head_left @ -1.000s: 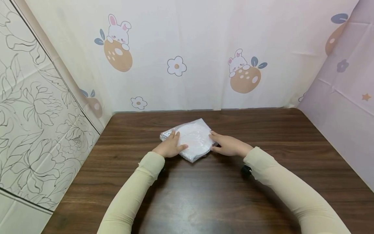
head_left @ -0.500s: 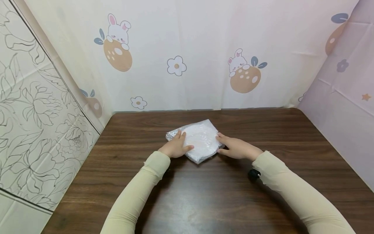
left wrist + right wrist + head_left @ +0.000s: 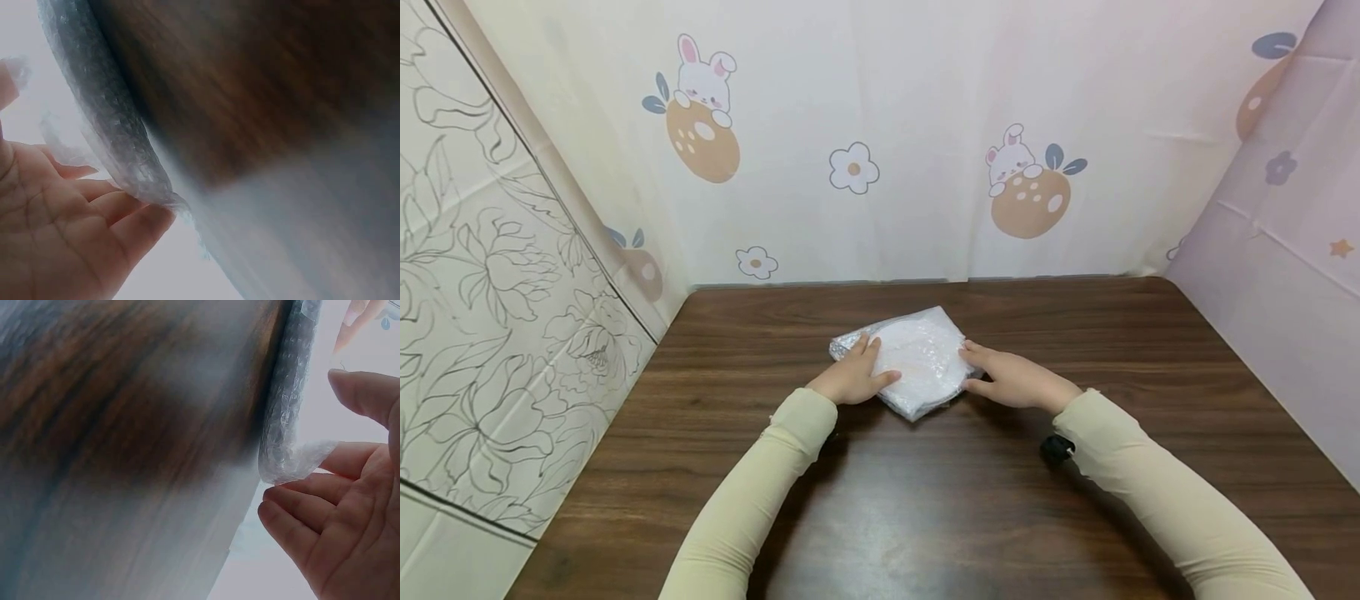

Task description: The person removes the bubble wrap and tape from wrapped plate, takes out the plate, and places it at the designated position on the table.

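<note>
Bubble-wrapped packet [image 3: 923, 362] lay farther right on table [image 3: 880, 517] than earlier | left hand [image 3: 853, 375], right hand [image 3: 1013, 379]: loosely extended, touched it ungripped

Vs 1 s ago: bubble-wrap pkt [image 3: 921, 358] slid sideways, now closer to below the R bunny print [image 3: 1030, 200]; L hand [image 3: 853, 377] & R hand [image 3: 1017, 379] shifted w/ it, also twd that print. Most of shift done by 0.5 s ago, only slight since.
</note>
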{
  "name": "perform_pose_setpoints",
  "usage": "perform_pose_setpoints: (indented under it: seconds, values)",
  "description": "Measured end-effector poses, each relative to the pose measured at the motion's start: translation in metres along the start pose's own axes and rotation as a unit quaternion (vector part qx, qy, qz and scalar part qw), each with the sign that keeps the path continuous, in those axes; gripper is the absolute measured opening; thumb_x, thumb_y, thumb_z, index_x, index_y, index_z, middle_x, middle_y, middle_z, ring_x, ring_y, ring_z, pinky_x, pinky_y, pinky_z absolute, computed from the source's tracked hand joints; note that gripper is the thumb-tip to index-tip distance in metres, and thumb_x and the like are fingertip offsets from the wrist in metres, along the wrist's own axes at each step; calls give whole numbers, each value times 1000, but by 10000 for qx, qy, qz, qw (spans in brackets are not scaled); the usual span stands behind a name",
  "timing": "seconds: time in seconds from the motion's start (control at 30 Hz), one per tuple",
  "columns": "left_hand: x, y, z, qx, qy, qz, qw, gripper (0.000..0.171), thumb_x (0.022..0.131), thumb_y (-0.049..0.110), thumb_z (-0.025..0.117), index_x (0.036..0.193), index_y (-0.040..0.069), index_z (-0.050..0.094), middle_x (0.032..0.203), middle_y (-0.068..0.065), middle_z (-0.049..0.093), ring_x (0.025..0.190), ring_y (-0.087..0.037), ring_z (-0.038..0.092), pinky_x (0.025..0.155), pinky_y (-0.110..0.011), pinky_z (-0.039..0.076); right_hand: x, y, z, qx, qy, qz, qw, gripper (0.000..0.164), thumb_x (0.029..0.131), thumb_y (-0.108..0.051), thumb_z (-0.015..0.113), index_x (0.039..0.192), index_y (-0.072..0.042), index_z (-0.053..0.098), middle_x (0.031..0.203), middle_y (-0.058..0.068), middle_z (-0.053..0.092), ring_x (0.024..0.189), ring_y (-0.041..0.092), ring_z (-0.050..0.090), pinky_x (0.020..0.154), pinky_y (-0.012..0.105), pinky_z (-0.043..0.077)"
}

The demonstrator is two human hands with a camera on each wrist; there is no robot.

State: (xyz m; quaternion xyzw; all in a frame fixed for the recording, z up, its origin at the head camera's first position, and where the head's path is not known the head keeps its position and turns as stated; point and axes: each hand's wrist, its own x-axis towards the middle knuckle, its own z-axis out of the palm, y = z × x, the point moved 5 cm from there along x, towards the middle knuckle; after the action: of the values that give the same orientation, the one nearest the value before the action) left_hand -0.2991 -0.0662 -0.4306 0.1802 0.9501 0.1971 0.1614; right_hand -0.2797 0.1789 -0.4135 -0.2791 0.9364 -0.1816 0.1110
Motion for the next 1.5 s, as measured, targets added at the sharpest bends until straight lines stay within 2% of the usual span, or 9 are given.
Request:
perform_pose_setpoints:
  seconds: [0.2,0.33,0.47,0.6,0.8,0.93,1.13,1.33,1.5]
  values:
    - [-6,1,-3,-50,132,64,9999,86,98,58,44,157,4,13,165,-18,2,153,-30,6,123,-45,18,-2,-3,-10,-18,397,-60,9992,64,99,-29,58,149,5,35,154,23,37,141,37,39,113,54,35]
    - [-9,3,-4,-8,226,113,9997,85,98,58,45,157,4,15,165,-17,4,153,-29,6,124,-44,17,-4,-10,-20,-97,852,-162,9962,56,98,-27,61,143,4,46,143,22,52,132,36,50,107,53,42]
    - [-11,6,-3,10,244,140,9996,85,98,57,47,157,3,17,165,-18,6,153,-29,7,124,-44,16,-5,-20,-23,-211,1268,-315,9912,44,95,-24,65,132,-1,57,130,16,63,114,30,63,94,48,52]
    - [-10,6,-2,115,206,146,9996,84,98,56,47,156,2,19,164,-19,7,153,-31,9,124,-44,17,-6,-32,-19,-386,1509,-693,9854,32,92,-21,69,119,-4,64,115,11,67,96,22,67,81,41,55]
    - [-9,7,-1,256,158,131,9995,84,97,55,49,155,1,21,164,-21,9,153,-31,10,124,-43,17,-4,-47,-7,-916,1657,-1263,9737,18,88,-18,74,102,-9,69,99,3,66,85,14,62,74,33,54]
    - [-9,6,0,316,107,123,9994,85,97,57,49,155,1,21,164,-21,9,153,-31,11,123,-43,18,-4,-55,0,-1350,1742,-1543,9631,14,84,-17,77,94,-12,67,92,0,62,80,11,56,70,31,52]
    - [-8,7,1,340,19,94,9994,86,97,58,47,156,2,20,164,-20,8,153,-31,10,123,-43,20,-3,-63,7,-1770,1803,-1900,9487,17,79,-14,79,87,-12,64,83,-2,58,74,12,53,67,29,50]
    - [-10,8,0,306,35,94,9995,86,97,57,48,155,1,21,164,-20,9,153,-31,10,123,-43,21,0,-66,16,-2306,1594,-2040,9380,26,75,-17,82,82,-12,57,77,-3,51,71,15,51,64,29,47]
    - [-10,8,1,363,63,124,9992,85,97,57,48,155,1,22,164,-21,10,153,-30,11,123,-42,22,2,-69,21,-2763,1562,-2230,9217,32,71,-18,85,84,-10,56,78,-1,51,69,18,52,64,31,47]
